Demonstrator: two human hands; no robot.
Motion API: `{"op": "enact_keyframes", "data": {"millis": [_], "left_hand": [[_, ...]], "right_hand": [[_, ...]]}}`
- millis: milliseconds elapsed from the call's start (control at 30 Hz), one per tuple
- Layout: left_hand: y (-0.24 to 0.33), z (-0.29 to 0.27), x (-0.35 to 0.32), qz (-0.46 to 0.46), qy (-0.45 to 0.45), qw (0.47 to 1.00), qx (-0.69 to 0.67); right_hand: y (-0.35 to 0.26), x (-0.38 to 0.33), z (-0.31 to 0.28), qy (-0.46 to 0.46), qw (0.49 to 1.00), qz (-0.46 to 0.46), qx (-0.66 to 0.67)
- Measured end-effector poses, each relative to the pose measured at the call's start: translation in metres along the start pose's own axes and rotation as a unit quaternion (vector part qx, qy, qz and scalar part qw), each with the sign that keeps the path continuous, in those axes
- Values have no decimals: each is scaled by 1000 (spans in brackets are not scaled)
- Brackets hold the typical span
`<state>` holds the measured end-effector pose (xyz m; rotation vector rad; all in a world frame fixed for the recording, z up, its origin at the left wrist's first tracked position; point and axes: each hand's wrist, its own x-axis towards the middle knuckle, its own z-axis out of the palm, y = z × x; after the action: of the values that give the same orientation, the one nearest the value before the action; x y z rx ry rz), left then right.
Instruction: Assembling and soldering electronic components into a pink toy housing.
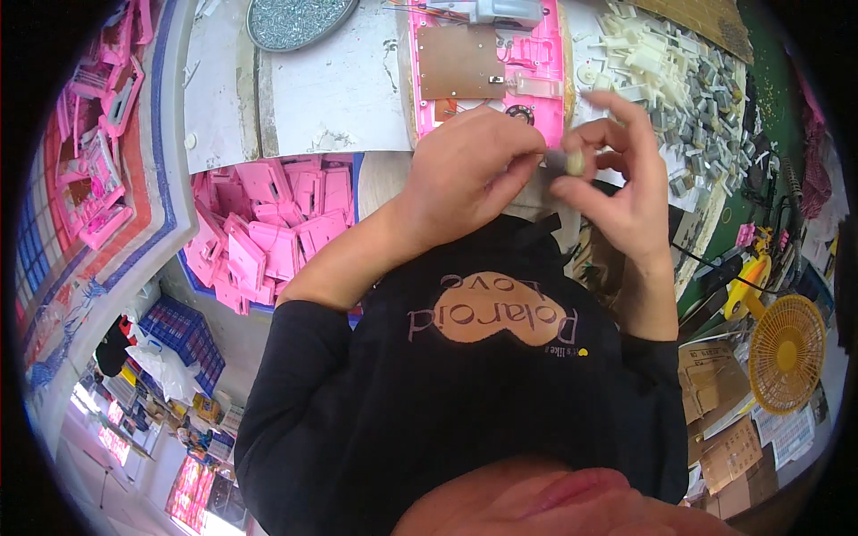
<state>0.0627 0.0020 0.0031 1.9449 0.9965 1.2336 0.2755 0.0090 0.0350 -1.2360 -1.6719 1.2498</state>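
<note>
My left hand (474, 170) is closed, thumb and forefinger pinched at the grey end of a small motor (555, 161). At its other end is a cream-coloured cap (575, 163), gripped between the thumb and fingers of my right hand (630, 183). Both hands are raised in front of my chest, just over the near edge of the bench. Just beyond them lies an opened pink plastic housing (545, 49), with a brown board (460, 62), a clear plastic part (536, 85) and a dark round part (519, 113) in it. My left hand partly hides its near end.
At the right lie piles of white plastic parts (639, 54) and grey motors (706, 134). A round tray (253, 31) of small screws sits at the far left. Pink casings (264, 232) fill a bin below the bench, left of my arm. A yellow fan (786, 355) stands at lower right.
</note>
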Motion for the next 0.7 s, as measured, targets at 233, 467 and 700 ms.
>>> {"op": "enact_keyframes", "data": {"millis": [233, 467, 700], "left_hand": [[0, -7, 6, 16, -8, 999, -31], [3, -19, 5, -46, -93, 994, -35], [-10, -31, 17, -69, -83, 993, -54]], "right_hand": [[-7, 2, -8, -45, 991, -90, -84], [0, 9, -9, -44, 940, -289, -178], [9, 11, -12, -21, 938, -288, -191]]}}
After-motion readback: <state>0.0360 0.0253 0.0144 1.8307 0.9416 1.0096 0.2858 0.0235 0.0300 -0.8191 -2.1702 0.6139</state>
